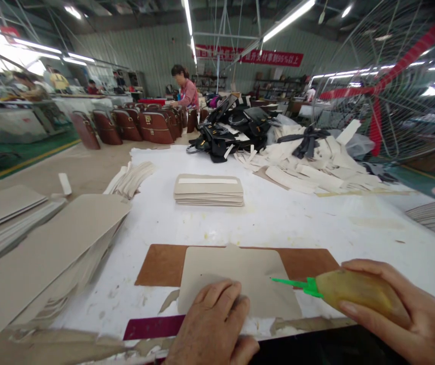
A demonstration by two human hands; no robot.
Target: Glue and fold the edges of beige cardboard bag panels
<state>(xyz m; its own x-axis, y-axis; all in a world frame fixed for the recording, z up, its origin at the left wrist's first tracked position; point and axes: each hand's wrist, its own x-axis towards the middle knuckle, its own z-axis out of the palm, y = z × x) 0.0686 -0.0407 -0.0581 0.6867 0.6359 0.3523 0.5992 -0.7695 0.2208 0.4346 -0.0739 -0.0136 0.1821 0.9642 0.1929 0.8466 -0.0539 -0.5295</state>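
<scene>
The left hand (213, 324) lies flat, fingers spread and released, pressing on the near edge of a pale card panel (236, 276); nothing is grasped, the palm and knuckles simply bear down on it. The panel rests on a brown leather piece (160, 263) that shows beyond the fingertips and to either side of them; a magenta strip (152, 327) lies just beside the thumb, at the table edge.

The right hand (396, 304) is clenched around a yellowish glue bottle (358, 294), thumb along its underside and fingers curled over the top; the bottle's green nozzle (295, 284) points away from the fingers toward the panel, its tip just over the panel's right edge (whether it touches the card cannot be told).

All this lies on a white table (278, 218). Well beyond the fingers of the left hand sits a neat stack of cut panels (209, 190); further off from them, a pile of black handbags (232, 132) and a loose heap of pale strips (316, 162). Out past the left hand's little-finger side, larger grey boards (46, 248) slope in stacks; a row of brown bags (141, 126) stands far back, with another person (187, 88) behind them; a wire fan guard (392, 76) fills the space far above the right hand.
</scene>
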